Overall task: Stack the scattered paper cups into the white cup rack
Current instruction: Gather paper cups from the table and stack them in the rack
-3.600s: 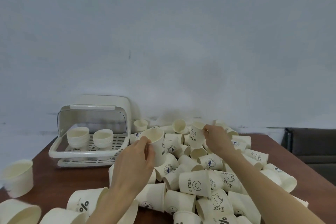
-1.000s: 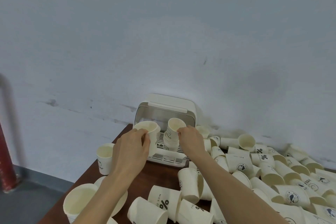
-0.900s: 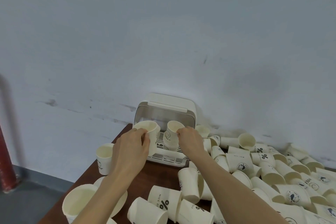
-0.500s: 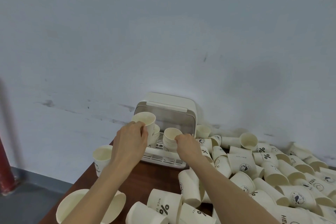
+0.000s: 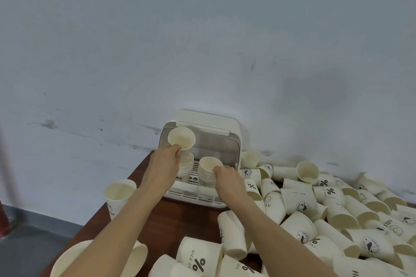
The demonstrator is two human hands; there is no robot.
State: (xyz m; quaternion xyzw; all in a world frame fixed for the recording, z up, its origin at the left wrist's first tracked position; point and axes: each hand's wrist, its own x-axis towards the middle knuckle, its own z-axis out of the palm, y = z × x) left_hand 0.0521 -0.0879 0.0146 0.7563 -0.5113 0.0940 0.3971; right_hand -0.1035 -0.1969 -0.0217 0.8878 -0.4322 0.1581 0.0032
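Observation:
The white cup rack stands against the wall with its lid raised. My left hand grips a paper cup by the rim and holds it tilted above the rack's left stack. My right hand pinches the rim of the top cup of the right stack, which sits down in the rack. A heap of scattered paper cups covers the table to the right.
The brown table ends at its left edge close to my left arm. One upright cup stands near that edge. More cups lie at the near side. The grey wall is right behind the rack.
Both hands carried cups from the heap to the rack. In the last second my right hand lowered its cup onto the right stack, and my left hand lifted its cup higher over the left stack.

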